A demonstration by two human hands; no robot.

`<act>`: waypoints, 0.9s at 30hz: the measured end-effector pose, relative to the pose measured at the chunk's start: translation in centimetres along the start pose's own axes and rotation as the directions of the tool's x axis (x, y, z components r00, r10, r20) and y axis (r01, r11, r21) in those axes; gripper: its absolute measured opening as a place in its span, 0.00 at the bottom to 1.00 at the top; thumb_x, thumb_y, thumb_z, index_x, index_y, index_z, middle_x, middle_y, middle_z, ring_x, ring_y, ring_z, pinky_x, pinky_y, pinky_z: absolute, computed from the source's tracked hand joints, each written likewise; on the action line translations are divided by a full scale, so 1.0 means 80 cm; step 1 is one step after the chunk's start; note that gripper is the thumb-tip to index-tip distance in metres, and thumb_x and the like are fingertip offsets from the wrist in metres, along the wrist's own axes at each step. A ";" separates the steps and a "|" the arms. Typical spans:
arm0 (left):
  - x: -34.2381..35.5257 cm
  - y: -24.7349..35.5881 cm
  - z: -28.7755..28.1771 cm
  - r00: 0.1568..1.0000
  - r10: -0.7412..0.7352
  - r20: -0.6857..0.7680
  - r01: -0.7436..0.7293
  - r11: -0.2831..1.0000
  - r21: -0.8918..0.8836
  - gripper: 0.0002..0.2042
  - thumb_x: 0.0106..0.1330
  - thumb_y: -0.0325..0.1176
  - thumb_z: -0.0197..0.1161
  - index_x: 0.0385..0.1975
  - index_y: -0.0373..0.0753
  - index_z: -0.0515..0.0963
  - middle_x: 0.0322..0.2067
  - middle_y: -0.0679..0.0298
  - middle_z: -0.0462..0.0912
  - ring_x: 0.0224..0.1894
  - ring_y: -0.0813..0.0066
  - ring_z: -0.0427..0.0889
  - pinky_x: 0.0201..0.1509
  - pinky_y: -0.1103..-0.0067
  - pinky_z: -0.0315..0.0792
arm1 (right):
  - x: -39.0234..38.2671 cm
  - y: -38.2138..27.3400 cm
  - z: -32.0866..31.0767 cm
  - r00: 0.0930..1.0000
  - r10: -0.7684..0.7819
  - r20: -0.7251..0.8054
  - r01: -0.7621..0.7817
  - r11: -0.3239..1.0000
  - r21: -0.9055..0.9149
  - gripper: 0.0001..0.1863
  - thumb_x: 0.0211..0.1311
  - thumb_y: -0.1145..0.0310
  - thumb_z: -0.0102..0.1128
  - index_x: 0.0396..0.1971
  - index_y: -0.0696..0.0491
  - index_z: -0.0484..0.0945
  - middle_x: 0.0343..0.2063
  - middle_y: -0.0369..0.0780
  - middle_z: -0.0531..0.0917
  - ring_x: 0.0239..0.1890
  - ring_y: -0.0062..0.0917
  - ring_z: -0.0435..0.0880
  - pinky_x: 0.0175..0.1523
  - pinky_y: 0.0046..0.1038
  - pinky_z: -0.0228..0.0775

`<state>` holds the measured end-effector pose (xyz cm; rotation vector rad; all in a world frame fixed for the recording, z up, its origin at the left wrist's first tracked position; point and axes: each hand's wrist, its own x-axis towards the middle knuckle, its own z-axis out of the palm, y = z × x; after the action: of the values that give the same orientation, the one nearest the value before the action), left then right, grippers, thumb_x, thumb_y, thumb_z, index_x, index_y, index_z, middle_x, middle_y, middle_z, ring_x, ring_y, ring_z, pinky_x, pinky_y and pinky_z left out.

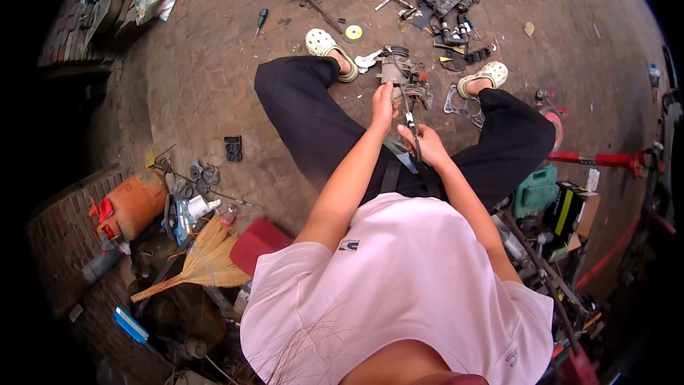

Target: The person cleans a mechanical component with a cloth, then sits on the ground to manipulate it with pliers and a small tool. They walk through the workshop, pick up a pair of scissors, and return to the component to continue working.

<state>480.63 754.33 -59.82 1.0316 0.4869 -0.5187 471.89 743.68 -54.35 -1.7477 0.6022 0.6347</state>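
A grey, grimy cylindrical machine part (394, 70) with a dark ring-shaped end and reddish wiring sits on the ground between my feet. My left hand (383, 108) is at its near edge, fingers curled together; what they grip, if anything, is hidden. Closer to my body, my right hand (427, 145) is closed around a thin dark cable-like piece (409, 110) with a light band on it. The far end of this piece reaches up to the machine part, and I cannot tell whether it is attached there.
A hammer (320, 11), a screwdriver (261, 23), a yellow disc (353, 32) and dark metal parts (456, 3) lie beyond my feet. A flat gasket (463, 105) is by my right foot. Left are an orange gas cylinder (139, 204) and straw broom (206, 257); right, a green case (535, 191) and red bar (591, 158).
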 end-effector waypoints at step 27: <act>0.029 -0.010 -0.014 0.905 0.424 -0.029 -0.393 0.863 0.318 0.11 0.63 0.38 0.48 0.25 0.38 0.70 0.17 0.72 0.66 0.18 0.86 0.64 0.20 0.84 0.63 | -0.003 -0.023 0.016 0.969 -0.186 -0.164 0.133 0.948 -0.289 0.31 0.45 0.42 0.61 0.16 0.58 0.65 0.14 0.40 0.71 0.20 0.23 0.70 0.26 0.27 0.61</act>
<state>481.83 754.62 -62.23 1.4233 0.2618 -0.1614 472.80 745.42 -53.18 -2.1134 0.5113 0.4565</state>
